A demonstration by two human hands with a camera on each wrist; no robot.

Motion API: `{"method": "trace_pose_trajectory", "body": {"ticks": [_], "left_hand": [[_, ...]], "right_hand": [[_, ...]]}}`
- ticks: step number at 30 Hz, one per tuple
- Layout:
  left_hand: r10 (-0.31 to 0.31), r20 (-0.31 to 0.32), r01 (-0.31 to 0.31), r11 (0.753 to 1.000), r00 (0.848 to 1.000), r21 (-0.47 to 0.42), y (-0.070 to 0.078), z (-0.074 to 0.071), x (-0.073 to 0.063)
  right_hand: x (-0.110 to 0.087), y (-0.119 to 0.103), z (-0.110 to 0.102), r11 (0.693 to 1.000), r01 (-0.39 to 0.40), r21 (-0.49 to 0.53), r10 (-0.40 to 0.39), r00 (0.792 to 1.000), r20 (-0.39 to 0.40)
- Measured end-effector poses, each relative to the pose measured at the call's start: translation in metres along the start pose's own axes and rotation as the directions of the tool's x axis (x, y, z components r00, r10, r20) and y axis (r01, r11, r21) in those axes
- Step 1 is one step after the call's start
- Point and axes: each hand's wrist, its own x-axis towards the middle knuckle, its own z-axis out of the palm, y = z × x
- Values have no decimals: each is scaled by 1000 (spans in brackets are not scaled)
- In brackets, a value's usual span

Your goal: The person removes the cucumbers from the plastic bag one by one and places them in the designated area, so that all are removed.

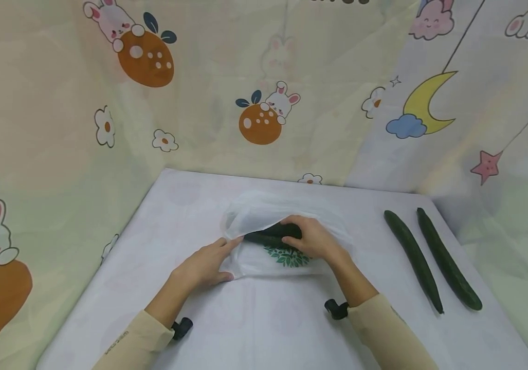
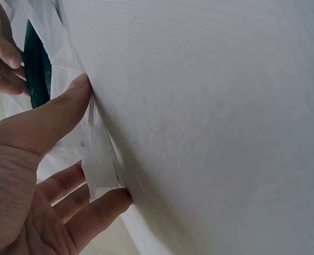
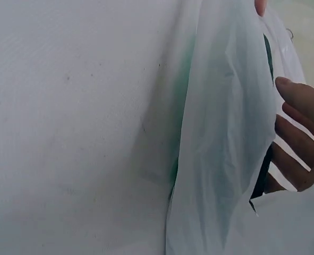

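Note:
A white plastic bag (image 1: 247, 264) with a green leaf print lies on the table. Dark green cucumber (image 1: 273, 228) surfaces show in its opening; the bag hides part of them, and I cannot tell how many are inside. My right hand (image 1: 312, 239) reaches into the opening and grips a cucumber, thumb on the near side and fingers on the far side. At the bag's left end, my left hand (image 1: 205, 264) holds the edge of the mouth. In the left wrist view, a thin white flap (image 2: 101, 159) of the bag lies among the left hand's fingers.
Two loose cucumbers, one inner (image 1: 414, 259) and one outer (image 1: 449, 259), lie side by side at the table's right. The white table (image 1: 254, 329) ends at a patterned cloth backdrop (image 1: 208, 103) behind and at both sides. Each wrist wears a small black camera (image 1: 336, 309).

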Motion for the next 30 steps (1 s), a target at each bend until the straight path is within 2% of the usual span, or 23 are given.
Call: {"method": "trace_pose_trajectory", "body": {"ticks": [10, 23, 30], "left_hand": [[-9, 14, 9, 1000, 1000, 1, 0, 2, 1], [-23, 15, 23, 1000, 1000, -7, 1, -2, 2], [-24, 9, 24, 1000, 1000, -4, -1, 1, 3]], "right_hand": [[7, 14, 7, 999, -3, 37, 3, 1000, 13], [6, 15, 11, 996, -49, 74, 49, 999, -8], [2, 17, 13, 989, -49, 139, 53, 998, -20]]}}
